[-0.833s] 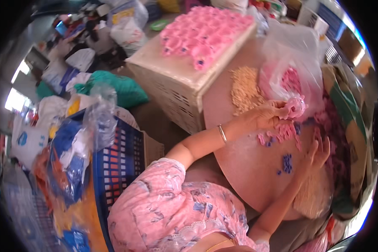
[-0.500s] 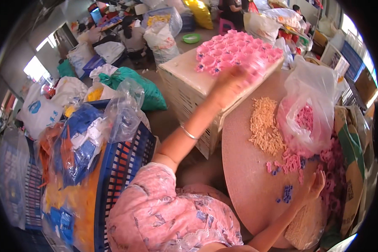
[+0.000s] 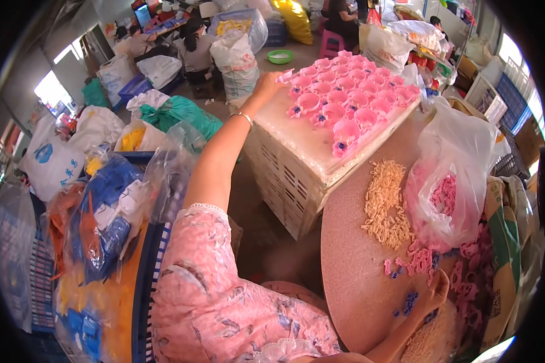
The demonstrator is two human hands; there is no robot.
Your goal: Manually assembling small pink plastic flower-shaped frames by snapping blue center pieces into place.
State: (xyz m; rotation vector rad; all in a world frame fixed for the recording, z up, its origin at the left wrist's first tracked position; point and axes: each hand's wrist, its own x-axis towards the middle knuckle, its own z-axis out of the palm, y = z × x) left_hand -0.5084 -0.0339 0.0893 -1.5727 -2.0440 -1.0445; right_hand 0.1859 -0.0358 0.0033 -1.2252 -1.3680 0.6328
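At the far left corner of the box top, my left hand [image 3: 269,86] pinches a pink plastic piece [image 3: 285,76], partly hidden by the fingers. To the right of it, rows of pink cup-like plastic pieces [image 3: 336,97] stand close together on a white slatted box [image 3: 278,157]; several have small dark blue parts on their edges. My right hand [image 3: 431,296] is low over the round brown table [image 3: 351,284] with fingers curled; what they hold, if anything, is hidden. Beside it lie small blue parts [image 3: 410,302] and pink parts [image 3: 419,261].
Beige small parts [image 3: 386,209] form a pile on the table, beside a clear plastic bag [image 3: 451,175] of pink parts. Cardboard [image 3: 501,254] borders the right side. A blue crate [image 3: 157,260] with bagged parts stands at my left. Sacks and other seated people are farther back.
My left hand has moved from the near right part of the pink pieces to the far left corner of the box top. My right hand has dropped slightly nearer the blue parts, its fingers more curled.
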